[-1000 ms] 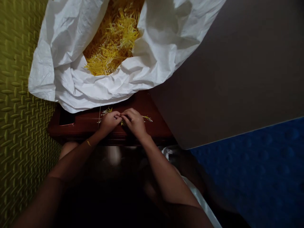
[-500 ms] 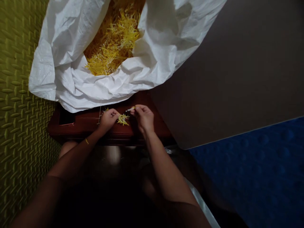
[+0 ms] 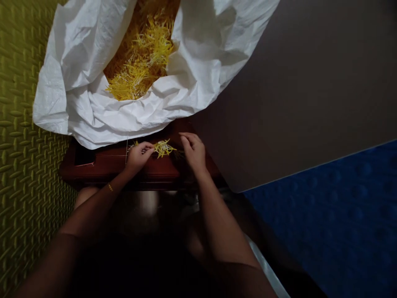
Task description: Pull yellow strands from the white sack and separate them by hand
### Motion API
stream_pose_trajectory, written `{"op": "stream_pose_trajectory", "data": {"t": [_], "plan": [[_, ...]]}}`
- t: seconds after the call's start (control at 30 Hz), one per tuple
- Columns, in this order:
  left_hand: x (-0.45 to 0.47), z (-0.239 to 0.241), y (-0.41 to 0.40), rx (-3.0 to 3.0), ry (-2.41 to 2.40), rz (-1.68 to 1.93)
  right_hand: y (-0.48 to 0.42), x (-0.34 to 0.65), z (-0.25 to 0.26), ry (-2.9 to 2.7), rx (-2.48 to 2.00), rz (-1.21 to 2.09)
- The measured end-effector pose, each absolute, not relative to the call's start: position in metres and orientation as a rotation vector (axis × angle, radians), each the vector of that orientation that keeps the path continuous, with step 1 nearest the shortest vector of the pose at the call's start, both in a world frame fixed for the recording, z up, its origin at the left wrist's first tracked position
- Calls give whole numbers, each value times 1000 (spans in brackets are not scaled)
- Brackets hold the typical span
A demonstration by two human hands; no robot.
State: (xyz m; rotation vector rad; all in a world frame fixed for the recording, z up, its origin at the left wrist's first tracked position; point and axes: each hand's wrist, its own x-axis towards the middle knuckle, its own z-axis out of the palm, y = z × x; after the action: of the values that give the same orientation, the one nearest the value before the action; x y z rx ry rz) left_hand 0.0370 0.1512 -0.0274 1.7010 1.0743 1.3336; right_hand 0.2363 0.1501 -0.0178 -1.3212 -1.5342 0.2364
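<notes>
My left hand (image 3: 140, 158) is closed in a pinch on a small bunch of thin yellow and white strands (image 3: 163, 148). The strands fan out to the right of its fingertips, above a dark red wooden surface (image 3: 108, 167). A little to the right of the bunch, apart from it, is my right hand (image 3: 194, 152). Its thumb and index finger come together at the tips; whatever lies between them, if anything, is too small to make out. A thin thread (image 3: 126, 150) runs upright just behind my left hand, near a few more yellow strands.
Beyond my hands a large white sack (image 3: 198, 93) stands with its mouth rolled open, full of loose yellow and white strands (image 3: 139, 66). A plain dark panel (image 3: 297, 95) is at the right. Textured yellow matting (image 3: 18, 165) lies left, blue matting (image 3: 347, 215) lower right.
My right hand has drawn slightly right and up from the bunch; the pale strand that stuck out of its fingers no longer shows. The bunch in my left hand has risen and spread a little.
</notes>
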Motion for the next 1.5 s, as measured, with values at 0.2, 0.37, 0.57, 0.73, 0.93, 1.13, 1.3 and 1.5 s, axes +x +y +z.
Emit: {"op": "stream_pose_trajectory", "data": {"t": [0.2,0.37,0.57,0.73,0.93,1.13,1.3,1.5], "plan": [[37,-27,145,1903,1085,1293,137,200,-14,-1349,-994,1095],[38,-24,145,1742,1022,1345,136,194,-19,-1250,-930,1226],[41,-29,149,1701,1045,1373,141,197,-24,-1267,-924,1152],[38,-34,148,1848,1154,1324,140,198,-18,-1545,-1049,650],[36,-30,145,2057,1302,1261,135,193,-13,-2109,-1192,-125],[39,-33,150,1600,1067,1280,141,192,-22,-1975,-1067,25],[38,-32,155,1462,1055,1211,139,184,-28,-1839,-1014,248],[36,-27,154,1248,1044,1262,135,175,-27,-1731,-1005,412]]}}
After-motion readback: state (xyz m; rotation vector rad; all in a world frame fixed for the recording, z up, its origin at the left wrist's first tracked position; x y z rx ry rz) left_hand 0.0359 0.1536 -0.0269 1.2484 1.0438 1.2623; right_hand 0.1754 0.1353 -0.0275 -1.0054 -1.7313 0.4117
